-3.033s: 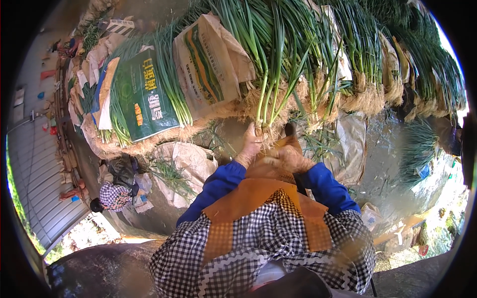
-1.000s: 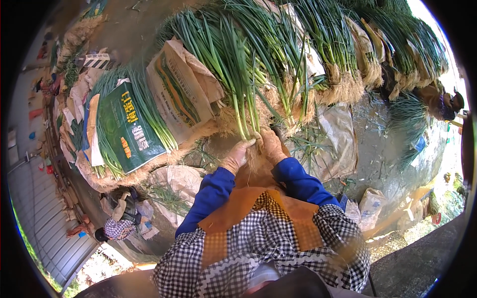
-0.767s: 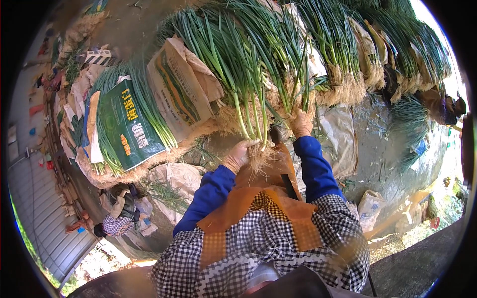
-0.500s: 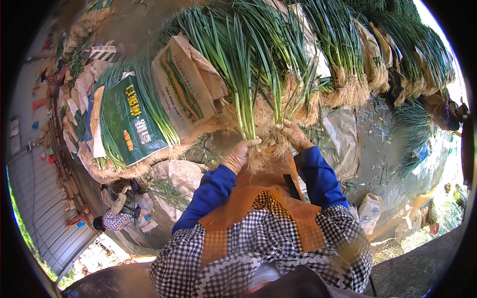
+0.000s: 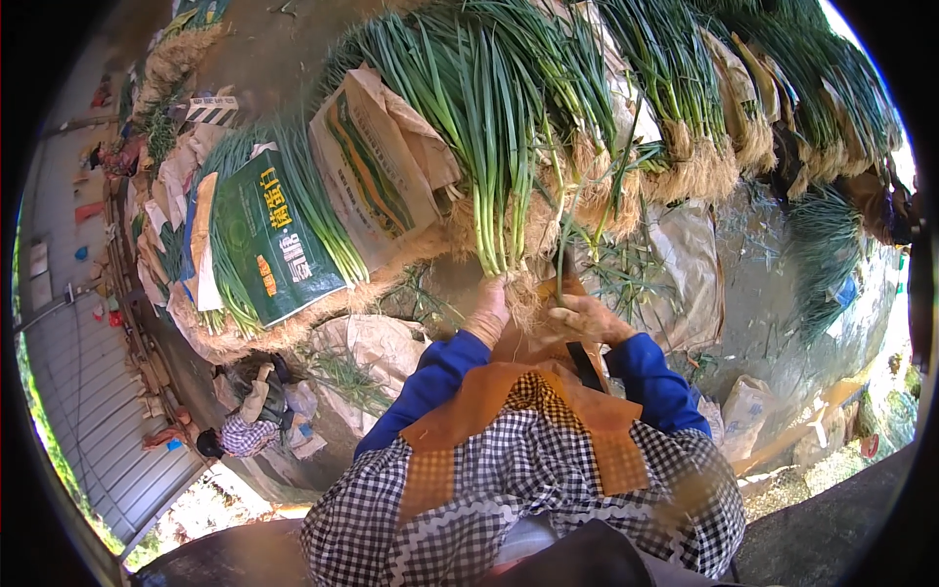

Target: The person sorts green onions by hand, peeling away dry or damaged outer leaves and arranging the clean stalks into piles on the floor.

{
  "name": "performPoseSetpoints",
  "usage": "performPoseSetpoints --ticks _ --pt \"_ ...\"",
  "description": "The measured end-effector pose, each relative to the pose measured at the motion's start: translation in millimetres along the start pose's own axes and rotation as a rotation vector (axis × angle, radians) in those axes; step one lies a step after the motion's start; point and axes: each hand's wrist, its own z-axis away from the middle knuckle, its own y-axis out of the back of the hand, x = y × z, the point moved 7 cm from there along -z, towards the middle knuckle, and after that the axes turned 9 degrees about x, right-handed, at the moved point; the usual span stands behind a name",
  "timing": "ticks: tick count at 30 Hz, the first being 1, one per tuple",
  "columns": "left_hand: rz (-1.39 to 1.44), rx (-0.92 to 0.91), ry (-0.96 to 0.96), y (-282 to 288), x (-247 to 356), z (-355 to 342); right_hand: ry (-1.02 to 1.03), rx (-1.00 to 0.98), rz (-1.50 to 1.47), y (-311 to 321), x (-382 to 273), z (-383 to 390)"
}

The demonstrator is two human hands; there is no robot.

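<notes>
My left hand [image 5: 489, 305] is closed round the base of a bunch of green onions [image 5: 501, 220], just above their pale, hairy roots. The leaves of the bunch reach away from me over the onion pile. Close beside it on the right, my right hand [image 5: 590, 319] is closed on a single thin green onion stalk [image 5: 560, 262], with its fingertips near the hanging roots [image 5: 526, 303]. Its palm side is partly hidden. Below both hands lies the orange apron [image 5: 469, 386] over my lap.
More bundled green onions [image 5: 680, 108] line the far side, roots toward me. A green printed sack [image 5: 284, 240] and a brown paper sack [image 5: 377, 161] cover onions at left. Loose leaves [image 5: 631, 279] and a plastic sheet [image 5: 685, 284] lie at right. Another person [image 5: 245, 430] sits lower left.
My right hand has moved down and slightly right, from the upright stalks to one thin stalk. My left hand still grips its bunch, which now looks fuller.
</notes>
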Motion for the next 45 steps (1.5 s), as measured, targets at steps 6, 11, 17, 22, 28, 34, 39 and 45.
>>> performPoseSetpoints --ticks 6,11,17,22,28,34,39,45 --pt "0.012 -0.014 0.079 13 -4 -5 -0.271 0.173 0.520 41 -36 -57" --pt "0.037 -0.068 0.244 -6 -17 12 -0.204 0.490 0.452 5 -52 -133" --pt "-0.016 0.070 0.220 -6 -19 23 0.096 0.457 0.625 -4 -48 -63" --pt "0.046 -0.027 0.144 3 -12 13 -0.014 0.355 0.138 46 -39 26" --pt "0.030 0.066 0.137 5 -7 5 -0.533 0.116 0.899 76 66 32" --pt "-0.034 -0.058 0.093 -14 10 28 -0.199 0.287 -0.492 -19 6 -77" --pt "-0.121 -0.236 0.082 -39 30 59 0.271 0.499 0.321 -17 -52 -78" --pt "-0.267 -0.212 -0.029 -10 34 41 -0.150 -0.476 -0.214 -5 -64 -3"
